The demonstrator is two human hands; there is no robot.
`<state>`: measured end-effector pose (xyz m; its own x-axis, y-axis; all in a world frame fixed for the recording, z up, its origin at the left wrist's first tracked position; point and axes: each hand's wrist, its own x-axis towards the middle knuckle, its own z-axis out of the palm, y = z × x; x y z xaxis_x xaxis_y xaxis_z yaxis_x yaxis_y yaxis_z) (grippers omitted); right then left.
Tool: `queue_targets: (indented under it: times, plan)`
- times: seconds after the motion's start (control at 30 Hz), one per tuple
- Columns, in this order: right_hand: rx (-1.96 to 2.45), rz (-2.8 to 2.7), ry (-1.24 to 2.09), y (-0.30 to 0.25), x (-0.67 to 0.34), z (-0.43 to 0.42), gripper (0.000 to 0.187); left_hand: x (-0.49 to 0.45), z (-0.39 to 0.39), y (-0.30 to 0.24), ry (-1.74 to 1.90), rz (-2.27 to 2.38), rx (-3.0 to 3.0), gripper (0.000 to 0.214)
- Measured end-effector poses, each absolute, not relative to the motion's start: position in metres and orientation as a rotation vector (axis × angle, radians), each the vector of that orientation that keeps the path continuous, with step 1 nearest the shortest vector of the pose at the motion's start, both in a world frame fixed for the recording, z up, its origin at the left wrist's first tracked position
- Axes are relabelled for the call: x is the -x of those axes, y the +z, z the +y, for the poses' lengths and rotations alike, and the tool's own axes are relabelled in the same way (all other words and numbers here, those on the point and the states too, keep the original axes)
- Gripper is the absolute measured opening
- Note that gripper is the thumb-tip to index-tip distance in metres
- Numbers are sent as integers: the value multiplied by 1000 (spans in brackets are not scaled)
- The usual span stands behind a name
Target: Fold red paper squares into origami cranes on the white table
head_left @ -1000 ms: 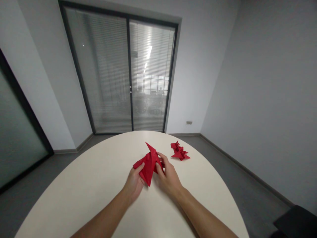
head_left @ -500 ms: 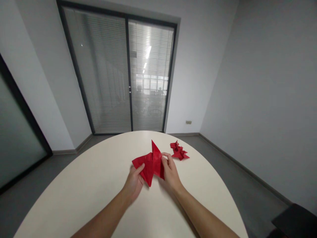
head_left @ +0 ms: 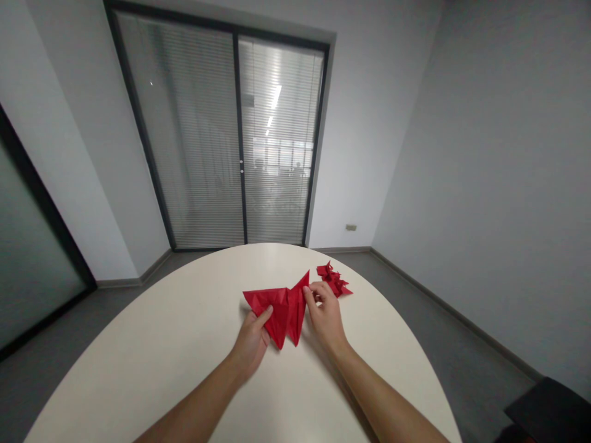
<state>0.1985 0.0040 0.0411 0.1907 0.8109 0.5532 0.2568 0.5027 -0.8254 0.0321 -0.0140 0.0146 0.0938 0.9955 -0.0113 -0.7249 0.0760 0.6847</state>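
Note:
A partly folded sheet of red paper (head_left: 279, 307) is held just above the round white table (head_left: 175, 344). My left hand (head_left: 252, 338) pinches its lower left part, thumb on top. My right hand (head_left: 325, 314) grips the sheet's right flap between thumb and fingers and has it spread out to the right. A small heap of finished red folded paper figures (head_left: 335, 282) lies on the table just beyond my right hand.
The table's far edge curves round in front of a glass sliding door with blinds (head_left: 240, 141). Grey floor surrounds the table. A dark object (head_left: 549, 409) sits at the lower right corner.
My right hand has drawn the upright flap of the red paper outward and down to the right, which opens the sheet wider. The left hand has stayed in place.

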Motion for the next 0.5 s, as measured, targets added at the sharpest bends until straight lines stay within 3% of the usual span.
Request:
queue_targets:
  times: [0.2, 0.4, 0.5]
  plan:
    - [981, -1300, 640, 42, -201, 4, 25, -30, -11, 12, 1472, 640, -592, 32]
    - [948, -1261, 604, 40, -200, 4, 11, -27, -14, 20, 1447, 700, -557, 28]
    - [944, -1254, 561, 40, -209, 6, 17, -24, -15, 26, 1423, 753, -533, 29]
